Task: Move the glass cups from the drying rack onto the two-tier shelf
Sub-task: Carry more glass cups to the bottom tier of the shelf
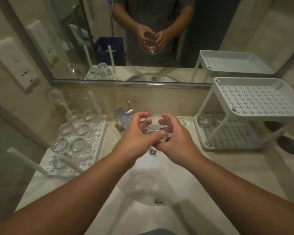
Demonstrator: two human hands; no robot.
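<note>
**Glass cup held mid-sink, shelf waiting to the right**

A person cradles one glass cup [155, 126] in both hands above the sink basin [148, 189], its mouth tilted up and away. The left hand [136, 139] wraps its near side, thumb across the wall; the right hand [175, 141] curls around the far side. The two-tier shelf [251, 106] stands well to the right, nearer the right hand, one cup [206, 120] already on its lower tier. More cups [71, 131] sit inverted on the drying rack [92, 150] at left.
</note>
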